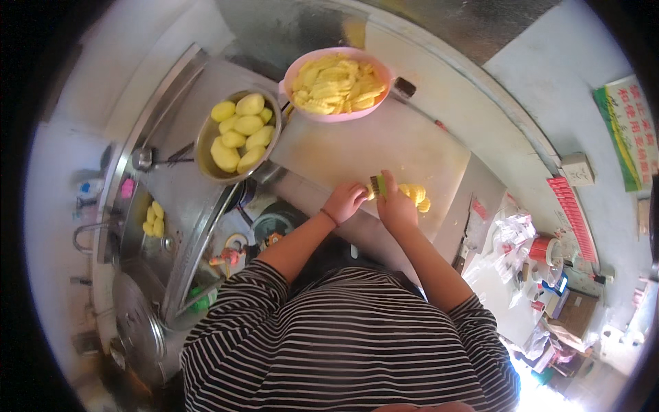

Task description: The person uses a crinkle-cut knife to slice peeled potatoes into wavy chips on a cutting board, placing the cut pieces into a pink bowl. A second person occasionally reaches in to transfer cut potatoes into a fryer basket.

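My right hand (397,210) grips the green handle of a crinkle cutter (380,185), its wavy metal blade facing left. Against that blade, my left hand (346,202) steadies a small piece of peeled potato (369,192), mostly hidden by the fingers. Just right of my right hand lie crinkle-cut potato slices (418,195). All of this rests near the front edge of a pale cutting board (350,149). A pink basin (337,118) heaped with ridged slices stands at its far end. To the left, a steel bowl (200,160) holds several whole peeled potatoes (248,125).
A cleaver (478,219) lies on the counter right of the board, near plastic bags (512,239) and a red tub (543,250). On the left, a steel sink (139,257) contains several peeled potatoes (153,220). A large metal lid (136,314) leans by the sink.
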{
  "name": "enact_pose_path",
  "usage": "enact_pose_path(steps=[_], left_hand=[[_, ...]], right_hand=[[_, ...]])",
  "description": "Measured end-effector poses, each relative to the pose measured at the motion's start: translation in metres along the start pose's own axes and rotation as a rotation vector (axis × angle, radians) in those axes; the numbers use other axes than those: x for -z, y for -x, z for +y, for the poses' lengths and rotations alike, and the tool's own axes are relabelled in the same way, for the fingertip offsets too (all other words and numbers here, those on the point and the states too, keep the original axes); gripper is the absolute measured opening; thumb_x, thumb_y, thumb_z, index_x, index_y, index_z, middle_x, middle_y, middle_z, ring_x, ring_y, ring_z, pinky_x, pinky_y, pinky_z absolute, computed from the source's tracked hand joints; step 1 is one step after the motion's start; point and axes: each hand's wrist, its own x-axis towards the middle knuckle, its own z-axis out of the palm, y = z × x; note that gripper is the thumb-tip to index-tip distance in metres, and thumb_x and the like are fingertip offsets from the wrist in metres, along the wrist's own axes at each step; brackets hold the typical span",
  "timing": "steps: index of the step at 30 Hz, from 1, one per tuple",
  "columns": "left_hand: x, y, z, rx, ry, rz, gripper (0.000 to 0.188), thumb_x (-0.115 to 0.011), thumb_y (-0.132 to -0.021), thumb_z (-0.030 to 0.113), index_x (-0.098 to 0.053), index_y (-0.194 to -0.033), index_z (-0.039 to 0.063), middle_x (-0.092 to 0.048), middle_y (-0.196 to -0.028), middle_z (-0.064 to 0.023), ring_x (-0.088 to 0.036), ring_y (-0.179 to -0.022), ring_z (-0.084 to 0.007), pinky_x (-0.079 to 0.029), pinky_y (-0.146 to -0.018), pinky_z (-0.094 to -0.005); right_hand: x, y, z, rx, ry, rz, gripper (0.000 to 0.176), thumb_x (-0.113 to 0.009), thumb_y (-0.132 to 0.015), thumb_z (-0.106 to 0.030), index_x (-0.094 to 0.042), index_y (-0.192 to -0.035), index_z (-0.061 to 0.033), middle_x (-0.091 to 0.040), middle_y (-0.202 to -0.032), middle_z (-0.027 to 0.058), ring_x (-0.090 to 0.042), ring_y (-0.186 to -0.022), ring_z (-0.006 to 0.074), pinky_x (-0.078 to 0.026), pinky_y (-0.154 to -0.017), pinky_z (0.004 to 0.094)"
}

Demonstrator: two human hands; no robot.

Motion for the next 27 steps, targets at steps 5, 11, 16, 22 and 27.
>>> enact_pose_path(steps=[5, 11, 16, 22, 27], left_hand=[[-0.003, 0.001, -0.001, 0.086, 0.052, 0.033, 0.01, -0.07, -0.085, 0.01, -0.065, -0.092, 0.005, -0.067, -0.091, -0.0119, -0.064, -0.085, -0.0326, -0.052, -0.073, -0.0425], [0.0, -0.002, -0.004, 0.018, -0.019, 0.015, 0.01, -0.071, -0.083, 0.01, -0.066, -0.091, 0.006, -0.067, -0.092, -0.0118, -0.063, -0.086, -0.0336, -0.051, -0.075, -0.044], [-0.001, -0.001, -0.002, 0.009, -0.009, 0.021, 0.012, -0.071, -0.083, 0.01, -0.064, -0.091, 0.006, -0.065, -0.089, -0.0109, -0.061, -0.085, -0.0329, -0.05, -0.076, -0.0432], [-0.003, -0.007, 0.008, 0.149, 0.003, 0.049, 0.025, -0.076, -0.08, 0.012, -0.063, -0.099, 0.007, -0.062, -0.103, -0.0123, -0.06, -0.089, -0.0324, -0.05, -0.081, -0.0434], [-0.001, -0.036, 0.008, -0.093, -0.158, -0.075, 0.03, -0.078, -0.077, 0.014, -0.062, -0.102, 0.009, -0.058, -0.106, -0.011, -0.058, -0.098, -0.0313, -0.049, -0.087, -0.0439]], right_hand=[[-0.005, -0.001, -0.003, 0.01, 0.023, -0.078, 0.061, -0.048, -0.093, -0.015, -0.026, -0.15, -0.0159, -0.068, -0.107, 0.0264, -0.068, -0.088, 0.0445, -0.054, -0.075, 0.0539], [-0.016, -0.007, 0.005, 0.084, 0.043, -0.03, 0.06, -0.051, -0.093, -0.015, -0.029, -0.149, -0.0167, -0.068, -0.103, 0.0255, -0.068, -0.085, 0.0443, -0.054, -0.073, 0.0544], [0.0, 0.002, 0.02, 0.07, -0.074, 0.097, 0.062, -0.059, -0.091, -0.015, -0.032, -0.147, -0.0196, -0.068, -0.094, 0.0247, -0.067, -0.08, 0.0449, -0.053, -0.071, 0.0551], [0.008, 0.011, 0.033, 0.052, -0.07, 0.149, 0.063, -0.059, -0.092, -0.022, -0.031, -0.149, -0.0205, -0.07, -0.094, 0.0223, -0.068, -0.078, 0.0426, -0.054, -0.068, 0.0525], [0.022, 0.033, 0.059, 0.227, -0.061, 0.505, 0.06, -0.067, -0.089, -0.015, -0.043, -0.143, -0.0187, -0.071, -0.096, 0.0168, -0.069, -0.079, 0.036, -0.055, -0.066, 0.0459]])
